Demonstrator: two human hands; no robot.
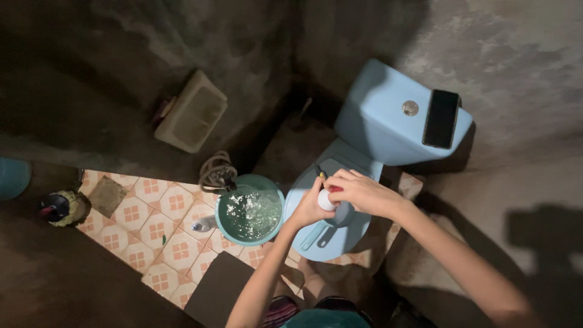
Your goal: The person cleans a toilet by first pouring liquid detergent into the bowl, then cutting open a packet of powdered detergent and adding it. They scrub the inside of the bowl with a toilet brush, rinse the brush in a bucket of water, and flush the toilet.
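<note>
Both hands meet over the closed lid of a light blue toilet. My left hand cups a small white bottle from below. My right hand closes over the bottle's top, where a bit of red shows. A dark handled scoop lies on the lid under the hands. A thin dark stick-like thing pokes out just above my left hand; what it is cannot be told.
A teal bucket full of water stands left of the toilet, with a coiled hose behind it. A black phone lies on the blue cistern. A wall-mounted soap holder hangs upper left; patterned floor tiles lie lower left.
</note>
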